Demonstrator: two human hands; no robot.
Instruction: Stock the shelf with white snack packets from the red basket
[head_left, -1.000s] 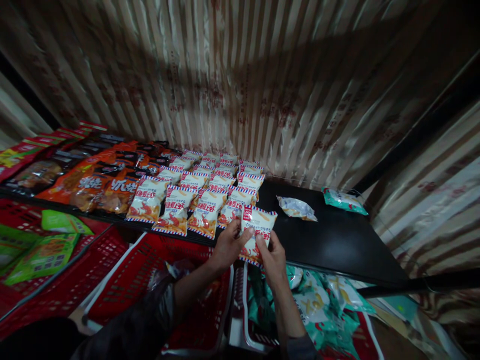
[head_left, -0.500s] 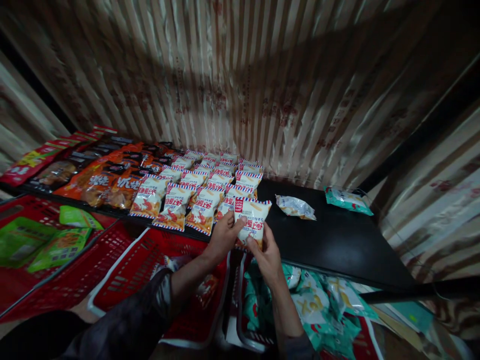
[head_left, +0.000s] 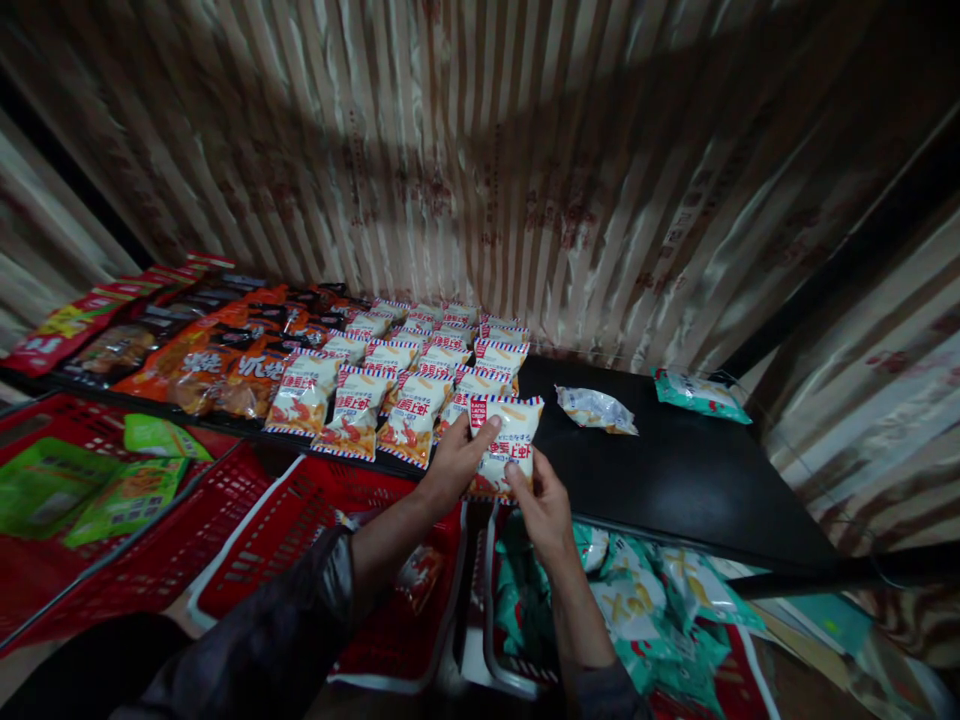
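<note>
A white snack bag (head_left: 504,440) with red print and a striped top edge is held upright between both hands at the front edge of the black shelf (head_left: 675,480). My left hand (head_left: 454,462) grips its left side, thumb on the front. Its lower right side is pinched by my right hand (head_left: 544,500). Behind and to the left stand rows of matching white bags (head_left: 352,405). To the right, one white bag (head_left: 596,410) lies flat on the shelf, and a teal bag (head_left: 701,395) lies farther right.
Orange bags (head_left: 202,370) and red bags (head_left: 67,330) fill the shelf's left end. Below are a red basket (head_left: 247,530), a basket of teal bags (head_left: 637,600) and a red basket with green packets (head_left: 52,480). A striped curtain (head_left: 480,150) hangs behind.
The view has shifted slightly. My left thumb sits a little higher on the bag's front, and both hands still hold the bag.
</note>
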